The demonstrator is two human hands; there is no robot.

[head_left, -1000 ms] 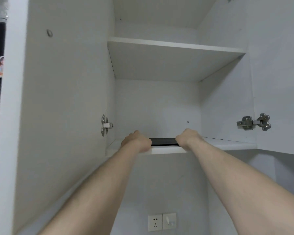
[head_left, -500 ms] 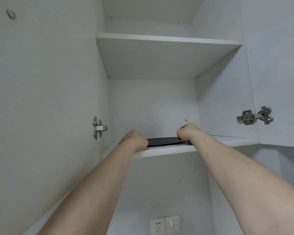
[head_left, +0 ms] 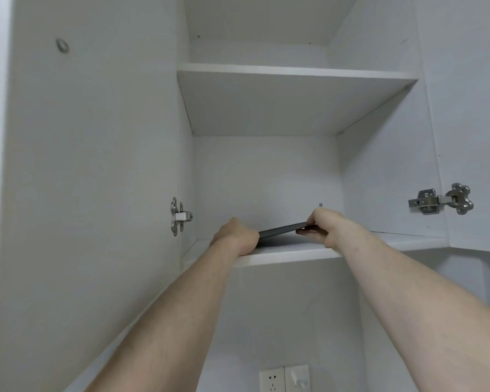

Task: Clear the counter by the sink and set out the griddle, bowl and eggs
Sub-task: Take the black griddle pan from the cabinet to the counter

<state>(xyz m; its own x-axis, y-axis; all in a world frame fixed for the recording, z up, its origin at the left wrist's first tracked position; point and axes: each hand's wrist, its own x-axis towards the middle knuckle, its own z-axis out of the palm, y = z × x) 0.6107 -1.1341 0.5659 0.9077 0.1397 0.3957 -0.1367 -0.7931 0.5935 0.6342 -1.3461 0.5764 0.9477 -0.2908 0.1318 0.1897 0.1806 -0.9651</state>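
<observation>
A flat dark griddle (head_left: 280, 231) sits in the open white wall cabinet, just above its bottom shelf (head_left: 294, 254). My left hand (head_left: 236, 234) grips its left edge and my right hand (head_left: 327, 226) grips its right edge. The right side is raised, so the griddle tilts up to the right. Most of the griddle is hidden behind my hands and the shelf's front edge. No bowl or eggs are in view.
The cabinet doors stand open on both sides, with metal hinges at left (head_left: 178, 216) and right (head_left: 441, 202). An upper shelf (head_left: 294, 72) spans the cabinet above. A wall socket and switch (head_left: 285, 377) sit on the wall below.
The right side of the griddle has lifted off the shelf, tilting it. My right hand rose with it; my left hand stayed low on the left edge.
</observation>
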